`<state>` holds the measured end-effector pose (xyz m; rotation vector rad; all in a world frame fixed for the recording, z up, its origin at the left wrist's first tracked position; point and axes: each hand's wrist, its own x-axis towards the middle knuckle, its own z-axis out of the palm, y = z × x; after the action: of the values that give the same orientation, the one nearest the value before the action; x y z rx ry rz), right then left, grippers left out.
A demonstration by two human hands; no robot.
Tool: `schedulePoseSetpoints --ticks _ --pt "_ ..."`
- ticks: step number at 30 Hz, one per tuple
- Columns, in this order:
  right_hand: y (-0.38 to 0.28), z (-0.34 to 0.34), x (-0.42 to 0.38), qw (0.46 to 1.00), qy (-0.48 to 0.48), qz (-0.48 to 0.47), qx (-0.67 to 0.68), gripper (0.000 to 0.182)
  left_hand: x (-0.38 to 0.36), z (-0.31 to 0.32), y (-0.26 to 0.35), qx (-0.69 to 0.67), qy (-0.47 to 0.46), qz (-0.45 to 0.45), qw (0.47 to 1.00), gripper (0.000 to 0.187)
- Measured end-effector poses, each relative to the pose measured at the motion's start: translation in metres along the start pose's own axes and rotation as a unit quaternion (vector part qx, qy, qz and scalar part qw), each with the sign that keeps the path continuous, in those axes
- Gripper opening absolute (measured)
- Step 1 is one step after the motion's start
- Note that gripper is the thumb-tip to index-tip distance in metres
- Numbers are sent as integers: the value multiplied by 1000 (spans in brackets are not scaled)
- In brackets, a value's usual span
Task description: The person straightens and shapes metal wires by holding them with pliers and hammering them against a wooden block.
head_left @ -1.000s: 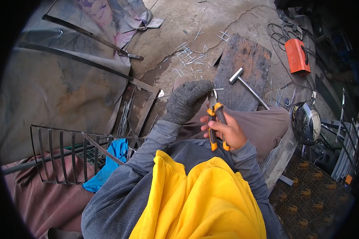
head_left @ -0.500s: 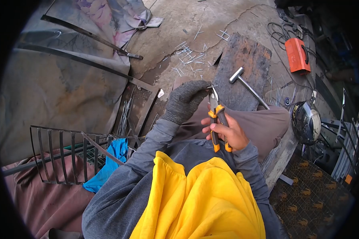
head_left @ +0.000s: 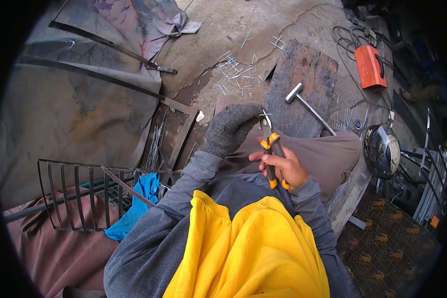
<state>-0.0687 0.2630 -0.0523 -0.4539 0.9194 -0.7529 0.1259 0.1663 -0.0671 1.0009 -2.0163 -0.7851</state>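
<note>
My left hand [head_left: 228,130], in a dark grey knitted glove, is closed with its fingertips pinching a short thin metal wire piece [head_left: 266,114]. Bare, my right hand [head_left: 292,166] is wrapped round the yellow-and-black handles of a pair of pliers [head_left: 269,144]. Their jaws point up and meet the wire piece beside the gloved fingertips. How firmly the jaws grip it is too small to tell. Beyond the hands, a metal hammer [head_left: 308,106] lies with its head on a worn wooden board [head_left: 305,64] and its handle reaching my knee.
Several cut wire pieces [head_left: 236,69] are scattered on the concrete floor. An orange metal box [head_left: 370,67] with cables and a welding helmet [head_left: 382,151] are at the right. To the left are a barred metal frame [head_left: 77,196], a blue cloth [head_left: 138,206] and a draped sheet [head_left: 84,114].
The wire piece at the plier jaws shows more fully now, lying roughly crosswise. The pliers have tilted slightly and their jaws have dropped a little. My left hand has shifted only slightly.
</note>
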Motion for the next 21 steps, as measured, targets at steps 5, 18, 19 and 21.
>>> schedulePoseSetpoints --ticks 5,18,19,21 --pt "10 0 1 999 5 41 24 34 2 -5 15 -73 -43 -91 992 25" --pt "20 4 -5 993 62 45 84 21 15 -6 9 -106 -191 -229 949 36" --pt "22 3 -4 994 70 41 79 20 15 -5 9 -106 -191 -228 949 36" --pt "21 2 -4 994 77 32 64 20 17 -3 8 -94 -205 -215 950 38"
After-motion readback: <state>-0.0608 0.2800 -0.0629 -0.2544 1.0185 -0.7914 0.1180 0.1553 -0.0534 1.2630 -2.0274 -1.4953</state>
